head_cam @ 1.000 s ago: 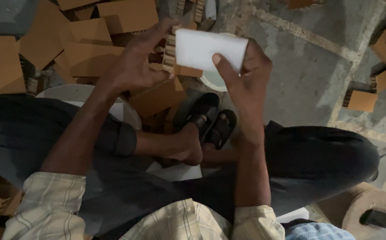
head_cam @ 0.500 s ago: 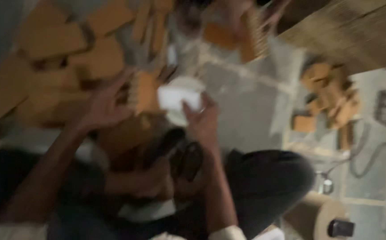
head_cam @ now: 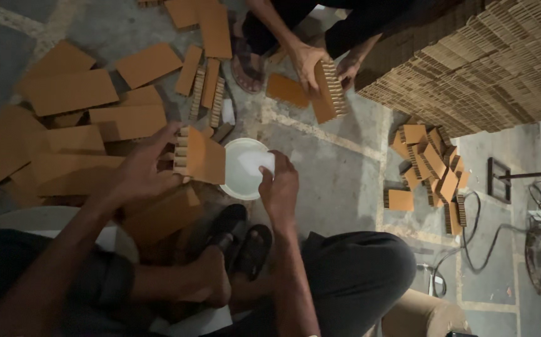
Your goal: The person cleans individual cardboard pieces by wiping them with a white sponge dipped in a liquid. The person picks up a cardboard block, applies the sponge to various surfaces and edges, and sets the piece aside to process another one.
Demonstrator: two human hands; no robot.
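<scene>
Since a second ago the view has tipped up off the lap, so the floor (head_cam: 339, 181) ahead and a second person now show, and both hands have dropped from chest height down toward the floor.

Head view, only one there is: left hand (head_cam: 136, 171) is spread open against a cardboard block (head_cam: 200, 156), fingers on its left end and top, thumb side under it. So it's pinched loosely, not a fist. That block sits tilted, its ribbed edge facing left, right next to a white bowl (head_cam: 238, 181) on the floor.

Right hand (head_cam: 280, 187) is curled shut around a white sheet (head_cam: 264, 162), which pokes out above the thumb and hangs right over the bowl's right rim. Can't tell if the sheet touches the bowl.

Loose brown cardboard panels (head_cam: 71, 90) are scattered over the floor's upper left. At the top edge the other person's hands (head_cam: 311, 62) hold a ribbed cardboard piece (head_cam: 329, 90) upright, a flat piece lying just beside it. Big stack of cardboard (head_cam: 470, 62) fills the top right corner, with a small pile of blocks (head_cam: 432, 168) below it and cables near the right edge. My sandals (head_cam: 239, 240) are just below the bowl.
</scene>
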